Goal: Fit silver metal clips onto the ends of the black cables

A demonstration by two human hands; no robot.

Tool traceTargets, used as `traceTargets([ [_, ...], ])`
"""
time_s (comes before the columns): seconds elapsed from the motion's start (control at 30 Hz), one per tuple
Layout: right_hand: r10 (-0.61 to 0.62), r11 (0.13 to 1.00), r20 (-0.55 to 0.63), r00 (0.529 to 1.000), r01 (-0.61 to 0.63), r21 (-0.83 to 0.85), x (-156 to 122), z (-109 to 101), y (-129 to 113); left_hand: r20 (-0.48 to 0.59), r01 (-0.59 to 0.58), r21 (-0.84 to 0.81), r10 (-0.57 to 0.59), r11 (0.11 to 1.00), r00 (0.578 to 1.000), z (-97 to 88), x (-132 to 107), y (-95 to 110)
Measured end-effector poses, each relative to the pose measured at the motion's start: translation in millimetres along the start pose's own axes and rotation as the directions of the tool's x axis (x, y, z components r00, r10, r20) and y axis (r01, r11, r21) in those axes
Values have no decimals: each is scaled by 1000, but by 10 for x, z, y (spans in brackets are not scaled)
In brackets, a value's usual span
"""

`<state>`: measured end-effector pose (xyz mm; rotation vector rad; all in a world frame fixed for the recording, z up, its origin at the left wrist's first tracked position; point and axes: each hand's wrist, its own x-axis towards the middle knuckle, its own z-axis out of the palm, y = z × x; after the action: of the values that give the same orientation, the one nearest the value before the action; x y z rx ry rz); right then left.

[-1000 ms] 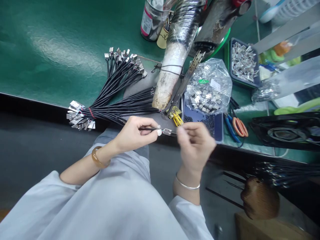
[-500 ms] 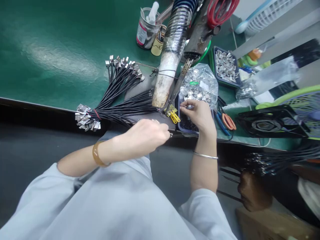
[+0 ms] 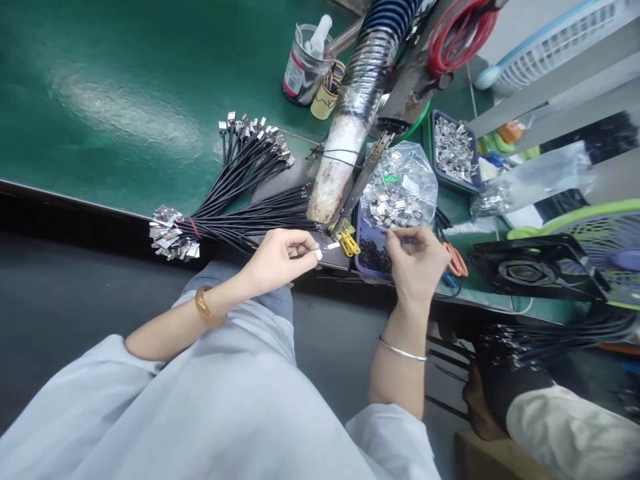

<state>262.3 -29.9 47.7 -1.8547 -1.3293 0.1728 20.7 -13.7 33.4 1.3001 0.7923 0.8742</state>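
My left hand [image 3: 286, 259] is closed in a pinch at the bench's front edge. A small metal connector [image 3: 333, 246] sticks out just past its fingertips. My right hand [image 3: 416, 261] is closed too, thumb against forefinger, over the dark blue tray [image 3: 367, 233]; whatever lies between those fingertips is too small to make out. Small black parts [image 3: 374, 256] lie in that tray, and a clear bag of metal connector parts [image 3: 399, 190] rests at its back. Between my hands is a yellow clip-like piece [image 3: 351, 244], under the tip of a metal bar [image 3: 363, 179].
Black cables with metal ends [image 3: 240, 217] lie bundled at left, near a taped hose [image 3: 333, 170] that hangs low. At right are a tray of metal parts [image 3: 455, 150], orange-handled scissors [image 3: 457, 260] and a black fan [image 3: 540, 270]. Another person's sleeve [image 3: 565, 413] shows lower right.
My right hand has drawn back toward me and slightly right, off the bag's front. My left hand has shifted left and turned, so its pinching fingers now show. The view has shifted slightly.
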Motion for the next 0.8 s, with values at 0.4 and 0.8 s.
traceTargets([
  [0.4, -22, 936, 15, 1000, 15, 353, -762, 360, -541, -174, -62, 179, 94, 982, 980, 166, -35, -78],
  [0.8, -9, 919, 56, 998, -14, 395, -765, 401, -602, -161, -78, 224, 115, 972, 980, 161, -51, -93],
])
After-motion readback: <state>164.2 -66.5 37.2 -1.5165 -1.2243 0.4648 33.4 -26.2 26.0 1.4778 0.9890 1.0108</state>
